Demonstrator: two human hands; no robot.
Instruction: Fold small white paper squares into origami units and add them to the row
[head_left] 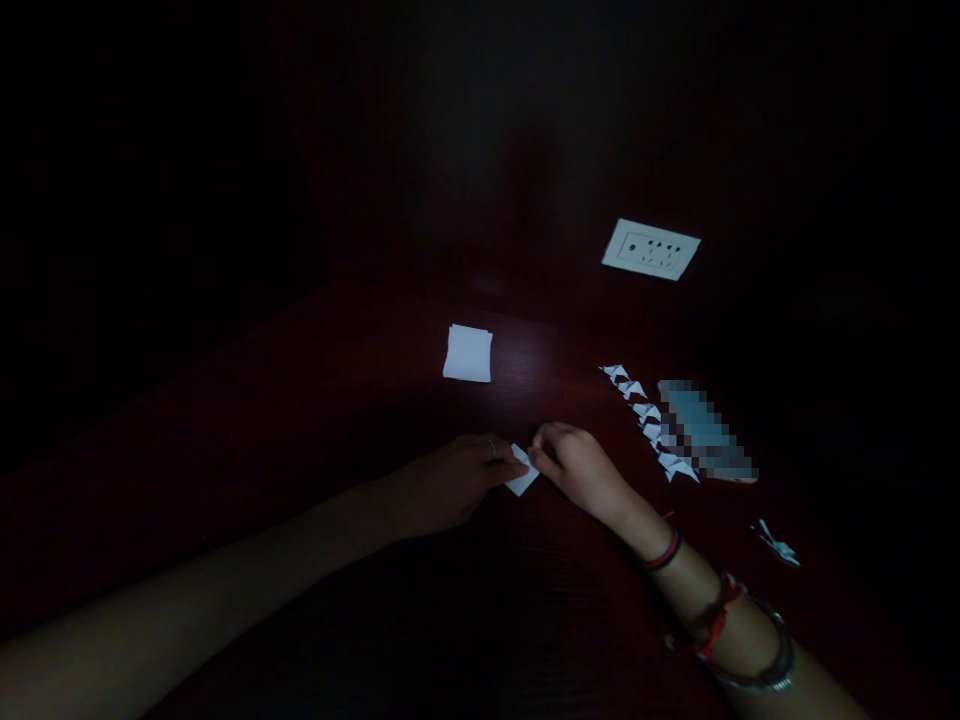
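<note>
A small folded piece of white paper [522, 482] lies on the dark red table between my two hands. My left hand [474, 472], with a ring on one finger, comes in from the left and presses the paper's left side with its fingertips. From the right, my right hand [576, 464] curls its fingers closed on the paper's upper right edge. Its fingertips are partly hidden. Bracelets circle the right wrist and forearm.
Beyond my hands sits a stack of white square paper sheets [469, 355]. Several folded paper pieces [649, 422] form a row at the right, beside a blurred flat device [709, 430]. Another folded paper [778, 545] lies nearer. A wall socket [651, 250] is at the back.
</note>
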